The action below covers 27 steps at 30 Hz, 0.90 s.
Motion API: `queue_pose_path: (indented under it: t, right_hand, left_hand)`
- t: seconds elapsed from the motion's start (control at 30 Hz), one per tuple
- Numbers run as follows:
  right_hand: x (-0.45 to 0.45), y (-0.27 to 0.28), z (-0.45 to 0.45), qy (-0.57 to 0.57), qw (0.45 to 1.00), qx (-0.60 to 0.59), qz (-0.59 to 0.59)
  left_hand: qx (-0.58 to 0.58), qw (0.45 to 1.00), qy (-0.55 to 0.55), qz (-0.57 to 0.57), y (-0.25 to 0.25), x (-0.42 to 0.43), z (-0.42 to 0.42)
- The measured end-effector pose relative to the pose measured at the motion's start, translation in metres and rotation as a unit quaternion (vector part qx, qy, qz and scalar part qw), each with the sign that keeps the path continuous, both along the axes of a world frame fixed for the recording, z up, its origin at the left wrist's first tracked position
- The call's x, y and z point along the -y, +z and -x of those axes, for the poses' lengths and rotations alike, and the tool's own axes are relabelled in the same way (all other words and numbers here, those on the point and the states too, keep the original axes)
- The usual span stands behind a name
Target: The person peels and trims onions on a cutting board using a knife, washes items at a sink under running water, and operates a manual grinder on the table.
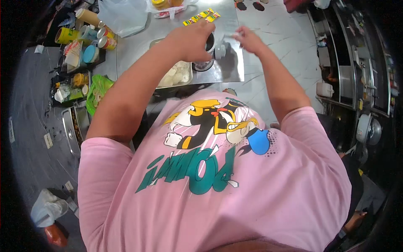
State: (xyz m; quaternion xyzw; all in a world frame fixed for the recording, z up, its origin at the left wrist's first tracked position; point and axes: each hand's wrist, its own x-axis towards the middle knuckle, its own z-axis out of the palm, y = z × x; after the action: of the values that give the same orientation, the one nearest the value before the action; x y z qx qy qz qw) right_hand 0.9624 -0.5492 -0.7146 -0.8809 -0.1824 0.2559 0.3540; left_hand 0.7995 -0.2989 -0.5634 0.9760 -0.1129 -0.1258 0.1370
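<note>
My left hand reaches over the steel table and curls round the top of a see-through jug with a dark inside and a pale handle on its right. The jug's lower part is partly hidden by the hand. To the right of it, past the table's edge, my right hand has its fingers pinched together; a small pale, blurred thing shows at the fingertips. Beside the jug lies a metal tray with pale, flat pieces in it, partly covered by my left forearm. A strip of yellow sachets is just beyond my left hand.
The steel table ends close to my body. Plastic bags lie at its far side. Cans, tubs and a green bag crowd the left. Kitchen shelving lines the right, beyond the tiled floor.
</note>
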Motion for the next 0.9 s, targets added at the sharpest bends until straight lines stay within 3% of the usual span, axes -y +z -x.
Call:
queue_pose_path:
  t: [0.07, 0.13, 0.33, 0.4, 0.5, 0.63, 0.8, 0.9]
  right_hand:
    - [0.02, -0.056, 0.006, 0.081, 0.995, -0.032, 0.049]
    - [0.037, -0.062, 0.037, 0.113, 0.988, -0.094, 0.046]
    - [0.052, 0.044, 0.094, 0.241, 0.939, -0.242, 0.042]
    - [0.046, 0.082, 0.093, 0.268, 0.928, -0.258, -0.024]
    - [0.032, 0.1, 0.069, 0.255, 0.934, -0.21, -0.134]
    - [0.003, 0.118, 0.022, 0.134, 0.963, -0.113, -0.204]
    - [-0.004, 0.021, -0.02, 0.045, 0.989, -0.029, -0.139]
    - [0.017, -0.041, -0.008, 0.122, 0.991, 0.052, 0.034]
  left_hand:
    - [0.009, 1.0, 0.004, 0.002, -0.008, 0.0, 0.0]
    - [0.015, 1.0, 0.003, 0.006, -0.012, -0.002, 0.001]
    - [0.023, 1.0, 0.012, -0.004, -0.013, -0.001, 0.001]
    - [0.016, 1.0, 0.014, 0.01, -0.015, -0.004, 0.001]
    - [0.014, 1.0, 0.011, 0.007, -0.015, -0.001, -0.001]
    - [0.002, 1.0, 0.002, -0.001, -0.013, 0.001, -0.003]
    - [-0.002, 1.0, 0.009, -0.015, -0.008, 0.006, -0.003]
    - [0.009, 1.0, 0.002, -0.001, -0.016, 0.003, -0.003]
